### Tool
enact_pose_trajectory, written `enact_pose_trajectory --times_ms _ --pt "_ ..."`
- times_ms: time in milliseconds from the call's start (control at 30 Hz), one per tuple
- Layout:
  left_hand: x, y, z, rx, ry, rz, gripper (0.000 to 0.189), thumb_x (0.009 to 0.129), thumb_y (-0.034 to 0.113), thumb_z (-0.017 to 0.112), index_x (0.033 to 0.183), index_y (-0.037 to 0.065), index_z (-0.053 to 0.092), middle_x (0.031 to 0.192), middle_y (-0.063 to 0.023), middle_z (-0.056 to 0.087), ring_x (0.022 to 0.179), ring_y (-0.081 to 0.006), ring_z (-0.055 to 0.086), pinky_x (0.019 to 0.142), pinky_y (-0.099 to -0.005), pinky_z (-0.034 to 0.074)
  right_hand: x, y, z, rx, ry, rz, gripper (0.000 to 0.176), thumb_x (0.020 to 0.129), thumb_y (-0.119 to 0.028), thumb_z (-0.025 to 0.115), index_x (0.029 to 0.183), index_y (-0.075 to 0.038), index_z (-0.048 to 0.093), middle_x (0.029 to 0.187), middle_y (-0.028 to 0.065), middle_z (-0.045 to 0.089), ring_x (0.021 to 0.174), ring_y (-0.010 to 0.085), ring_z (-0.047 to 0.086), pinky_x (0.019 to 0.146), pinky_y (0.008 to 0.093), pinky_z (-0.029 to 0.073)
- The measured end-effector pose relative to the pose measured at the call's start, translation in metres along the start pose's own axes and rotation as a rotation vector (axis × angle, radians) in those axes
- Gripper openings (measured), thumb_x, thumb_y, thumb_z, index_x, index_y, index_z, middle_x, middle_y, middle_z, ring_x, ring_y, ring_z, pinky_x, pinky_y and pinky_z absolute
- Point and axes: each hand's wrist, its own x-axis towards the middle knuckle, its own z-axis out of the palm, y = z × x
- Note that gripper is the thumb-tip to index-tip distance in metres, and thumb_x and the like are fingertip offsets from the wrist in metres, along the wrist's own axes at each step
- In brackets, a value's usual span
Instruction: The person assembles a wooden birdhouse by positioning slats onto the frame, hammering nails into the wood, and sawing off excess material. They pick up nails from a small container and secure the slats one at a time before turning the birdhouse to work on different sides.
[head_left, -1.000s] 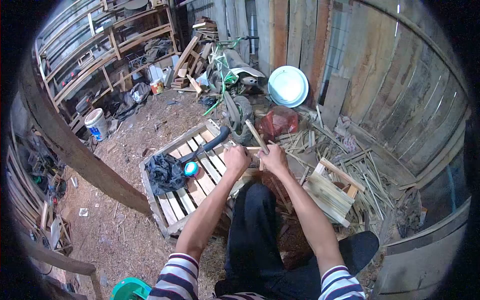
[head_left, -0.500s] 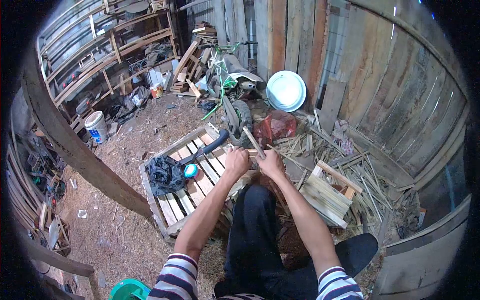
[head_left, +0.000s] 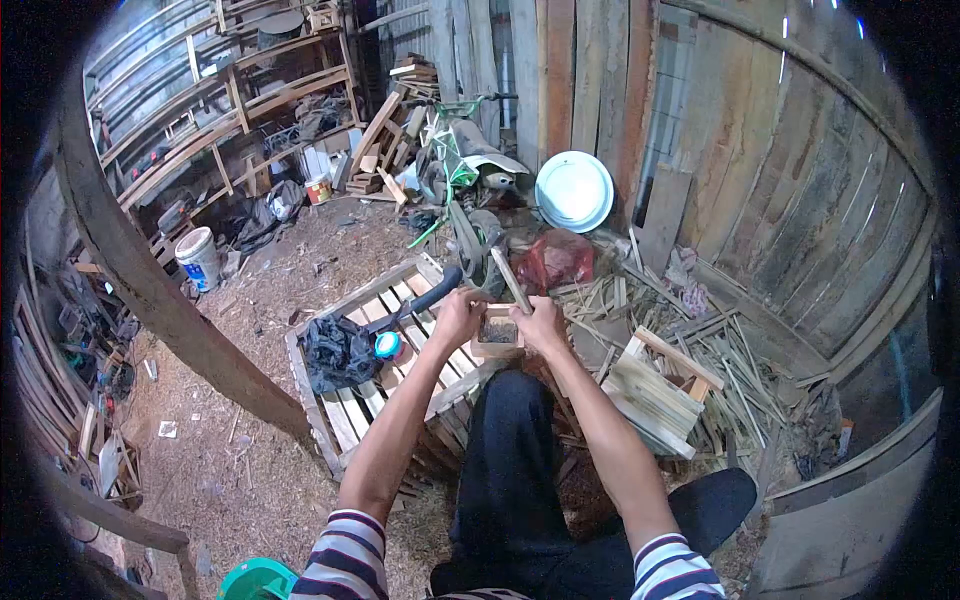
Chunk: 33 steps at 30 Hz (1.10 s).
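Between my hands, above my knee and the slatted wooden crate's edge, is a small open wooden box point(head_left: 497, 348) with a dark, greyish inside. My left hand point(head_left: 459, 318) is closed on the box's left side. In my right hand point(head_left: 541, 326), closed at the box's right side, is a wooden stick point(head_left: 512, 280) that points up and away from me. Whether the right fingers also grip the box is hidden. Left of my hands, a black plastic bag point(head_left: 337, 352) and a small blue-and-white container point(head_left: 388, 345) rest on the slatted wooden crate point(head_left: 345, 425).
A dark curved handle point(head_left: 436, 288) lies across the crate. To the right are a slatted wooden piece point(head_left: 655, 395) and a heap of thin offcuts point(head_left: 735, 350). Beyond sit a red plastic bag point(head_left: 556, 258), a white basin point(head_left: 574, 192) and a green-framed motorbike point(head_left: 465, 150). A wooden post point(head_left: 170, 290) leans at left.
The small box has turned so its open inside now faces me. My left hand has shifted slightly left, away from the right one. The view has moved a little.
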Motion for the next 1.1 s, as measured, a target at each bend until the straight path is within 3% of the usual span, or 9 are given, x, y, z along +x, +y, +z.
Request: enact_pose_trajectory --times_ms 100,167,233,367,700,767,900,1033,1100 --pt "0.004 0.011 -0.002 -0.206 -0.029 -0.182 0.014 0.077 0.008 0.063 0.089 0.002 0.067 0.083 -0.0147 0.066 0.076 -0.0243 0.063 0.070 -0.0332 0.049 -0.007 -0.009 -0.007 -0.030 0.025 -0.050 0.023 0.079 -0.025 0.065 0.083 -0.003 0.068 0.066 0.0166 0.064 0.055 0.0263 0.063 0.055 0.0380 0.049" --pt "0.007 0.018 0.002 -0.346 -0.029 -0.282 0.013 0.079 0.008 0.064 0.089 0.001 0.066 0.083 -0.0115 0.066 0.075 -0.0186 0.062 0.068 -0.0298 0.049 -0.011 -0.017 -0.014 -0.075 0.023 -0.026 0.021 0.075 -0.023 0.070 0.084 -0.004 0.068 0.070 0.0108 0.066 0.066 0.0198 0.064 0.061 0.0337 0.047" --pt "0.011 0.046 -0.002 -0.991 -0.084 -0.466 0.012 0.082 0.010 0.065 0.091 0.001 0.065 0.082 -0.0047 0.065 0.074 -0.0103 0.058 0.066 -0.0245 0.047 -0.020 -0.025 -0.025 0.091 0.019 -0.014 0.023 0.075 -0.022 0.071 0.089 -0.003 0.069 0.073 0.0105 0.067 0.067 0.0187 0.064 0.063 0.0323 0.048" --pt "0.025 0.078 0.017 -1.040 -0.146 -0.565 0.016 0.082 0.013 0.066 0.095 0.003 0.065 0.081 -0.0016 0.063 0.070 -0.0088 0.055 0.063 -0.0227 0.044 -0.021 -0.008 -0.053 0.062 0.141 -0.044 0.028 0.075 -0.024 0.073 0.094 -0.004 0.069 0.078 0.0097 0.069 0.069 0.0146 0.063 0.065 0.0299 0.048" --pt "0.061 0.173 0.116 -1.108 -0.534 -0.406 0.016 0.086 0.017 0.063 0.094 0.004 0.064 0.076 0.0012 0.060 0.065 -0.0077 0.053 0.060 -0.0220 0.040 -0.074 0.032 -0.179 0.098 0.453 0.020 0.021 0.079 -0.022 0.071 0.089 -0.004 0.070 0.072 0.0084 0.068 0.064 0.0152 0.062 0.060 0.0301 0.047" --pt "0.060 0.195 0.153 -1.092 -0.519 -0.159 0.016 0.085 0.018 0.064 0.095 0.005 0.063 0.078 0.0003 0.061 0.068 -0.0091 0.054 0.062 -0.0235 0.041 -0.101 0.020 -0.210 0.057 0.469 0.213 0.021 0.081 -0.023 0.069 0.089 -0.004 0.070 0.068 0.0064 0.067 0.060 0.0145 0.060 0.057 0.0302 0.046" --pt "0.047 0.246 0.223 -1.301 -0.609 -0.260 0.010 0.086 0.008 0.060 0.094 0.002 0.061 0.084 -0.0022 0.064 0.075 -0.0119 0.059 0.066 -0.0247 0.047 -0.131 0.098 -0.263 0.017 0.614 0.344 0.016 0.083 -0.014 0.067 0.090 0.001 0.067 0.069 0.0065 0.065 0.059 0.0116 0.057 0.052 0.0274 0.044" --pt "0.018 0.245 0.328 -1.277 -0.696 -0.355 0.015 0.084 0.010 0.064 0.095 -0.001 0.062 0.087 -0.0082 0.066 0.078 -0.0147 0.060 0.072 -0.0279 0.047 -0.177 0.215 -0.290 0.002 0.810 0.378 0.010 0.084 -0.009 0.061 0.084 0.001 0.065 0.072 0.0046 0.065 0.067 0.0135 0.061 0.065 0.0287 0.047" --pt "0.002 0.239 0.375 -1.169 -0.734 -0.217 0.020 0.081 0.009 0.068 0.098 -0.001 0.061 0.085 -0.0093 0.066 0.077 -0.0142 0.060 0.069 -0.0262 0.047 -0.203 0.258 -0.284 0.004 0.836 0.407 0.010 0.085 -0.009 0.059 0.084 0.000 0.065 0.073 0.0047 0.065 0.068 0.0137 0.061 0.065 0.0282 0.047"
